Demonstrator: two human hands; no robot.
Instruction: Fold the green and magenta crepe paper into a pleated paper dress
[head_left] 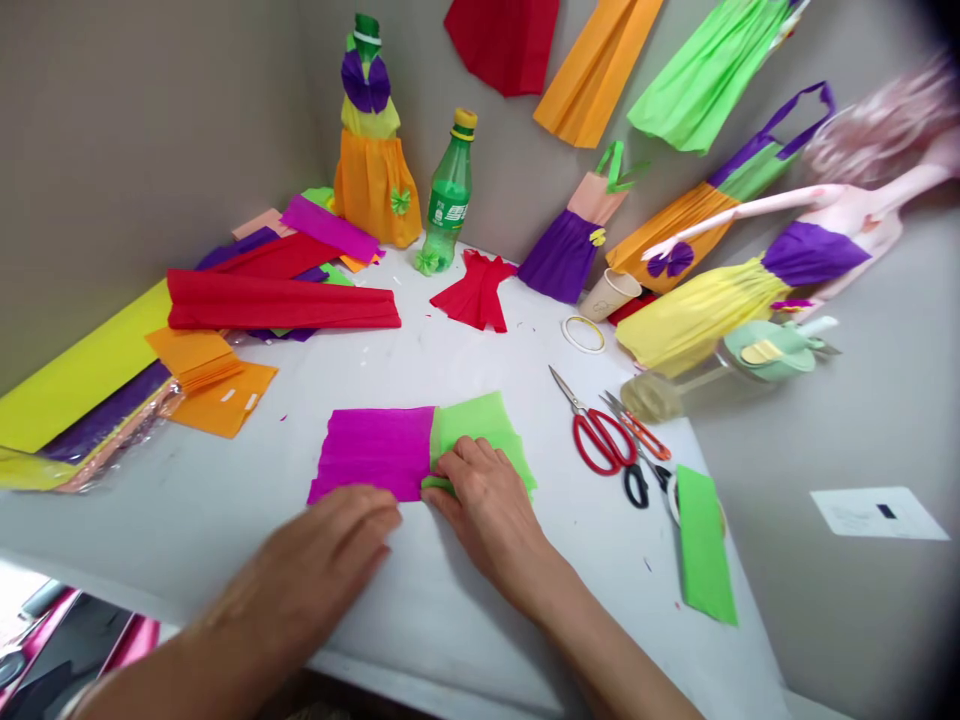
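Note:
A magenta crepe paper piece [375,450] lies flat on the table in front of me, its right edge meeting a light green crepe paper piece [480,415]. My right hand [480,495] rests on the green paper, fingers bent and pinched with the thumb at its lower left corner, where a small fold shows. Part of the green sheet is hidden under that hand. My left hand [330,545], a little blurred, is by the lower edge of the magenta paper with its fingers fairly straight. Nothing shows in it; whether it touches the paper I cannot tell.
To the right lie red-handled scissors [604,440], an orange cutter [637,425], a tape roll [583,334] and a green paper strip [705,545]. Crepe paper sheets [285,300] pile up at left. Behind stand a green bottle [448,200], a dressed bottle [375,185] and a doll [795,250].

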